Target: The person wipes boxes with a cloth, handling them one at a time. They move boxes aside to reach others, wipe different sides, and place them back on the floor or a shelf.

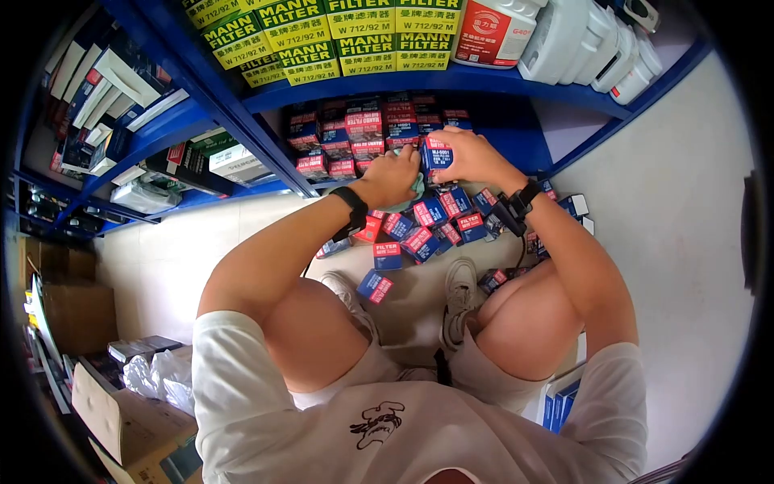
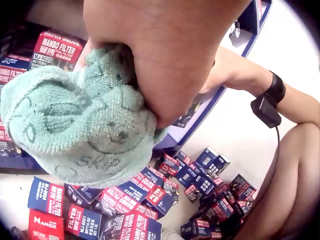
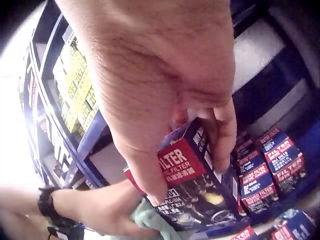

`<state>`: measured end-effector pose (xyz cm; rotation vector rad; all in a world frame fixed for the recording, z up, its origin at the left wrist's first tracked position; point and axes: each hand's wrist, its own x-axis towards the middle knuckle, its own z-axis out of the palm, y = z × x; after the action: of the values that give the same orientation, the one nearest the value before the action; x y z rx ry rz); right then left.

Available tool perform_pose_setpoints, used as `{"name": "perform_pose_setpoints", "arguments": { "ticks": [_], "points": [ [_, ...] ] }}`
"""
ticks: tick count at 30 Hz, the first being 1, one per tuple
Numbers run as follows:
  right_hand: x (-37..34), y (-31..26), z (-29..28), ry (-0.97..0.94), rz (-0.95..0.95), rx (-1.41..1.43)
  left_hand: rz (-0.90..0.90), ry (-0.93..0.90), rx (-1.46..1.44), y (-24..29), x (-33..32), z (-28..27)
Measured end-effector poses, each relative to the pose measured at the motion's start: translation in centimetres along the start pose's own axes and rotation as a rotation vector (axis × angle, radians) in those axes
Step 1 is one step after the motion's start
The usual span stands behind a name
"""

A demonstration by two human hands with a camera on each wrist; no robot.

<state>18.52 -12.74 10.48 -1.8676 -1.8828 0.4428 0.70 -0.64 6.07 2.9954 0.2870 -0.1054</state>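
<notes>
My right hand (image 3: 165,95) grips a red and dark blue oil filter box (image 3: 192,182), thumb on one face and fingers on the opposite side. In the head view this box (image 1: 438,156) is at the front of the low shelf. My left hand (image 1: 393,177) holds a bunched mint-green terry cloth (image 2: 85,120) right beside the box. The cloth hangs from under the curled fingers, its folds covering the fingertips in the left wrist view. Behind both hands, stacked filter boxes (image 1: 363,129) of the same red and blue fill the left part of the shelf.
Loose filter boxes (image 1: 419,242) lie heaped on the floor below the shelf, between it and my shoes (image 1: 461,294). Above runs a blue shelf edge (image 1: 363,87) bearing yellow-green filter boxes (image 1: 339,52) and white jugs (image 1: 564,44). Cardboard boxes (image 1: 145,427) stand at the lower left.
</notes>
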Motion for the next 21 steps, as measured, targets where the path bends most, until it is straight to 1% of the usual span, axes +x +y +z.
{"name": "perform_pose_setpoints", "arguments": {
  "ticks": [2,4,6,7,9,10,12,14,16,18,19,21],
  "points": [
    [0.3,-0.1,-0.6,0.035,0.024,-0.004,-0.012,-0.015,0.000,-0.4,-0.1,0.3],
    [0.4,1.0,-0.6,0.043,-0.012,0.039,-0.031,-0.023,-0.021,-0.6,0.0,0.3],
    [0.3,1.2,-0.7,0.105,-0.095,-0.103,-0.040,0.003,-0.040,-0.8,0.2,0.0],
    [0.2,1.0,-1.0,0.107,-0.094,-0.103,-0.050,0.029,-0.060,-0.8,0.2,-0.4],
    [0.0,0.6,-1.7,0.000,0.085,0.014,-0.046,0.039,-0.057,-0.9,0.1,-1.0],
    [-0.1,0.9,-1.7,0.003,0.086,0.013,-0.044,0.050,-0.055,-0.9,0.1,-1.2],
    [-0.1,1.5,-1.3,-0.019,0.141,0.135,-0.033,0.068,-0.060,-1.0,0.0,-1.3],
    [-0.1,1.9,-0.9,-0.049,0.142,0.130,-0.021,0.085,-0.063,-1.1,0.0,-1.3],
    [-0.2,2.1,-0.5,-0.074,0.147,0.126,-0.004,0.142,-0.053,-0.9,0.1,-1.7],
    [-0.1,2.3,0.3,-0.115,0.126,-0.028,0.019,0.175,-0.051,-0.6,0.1,-2.1],
    [-0.2,2.5,0.6,-0.108,0.111,-0.018,0.035,0.209,-0.052,-0.3,0.1,-2.3],
    [-0.4,2.6,0.8,-0.080,0.088,-0.033,0.027,0.204,-0.058,0.2,-0.1,-2.5]
  ]
}}
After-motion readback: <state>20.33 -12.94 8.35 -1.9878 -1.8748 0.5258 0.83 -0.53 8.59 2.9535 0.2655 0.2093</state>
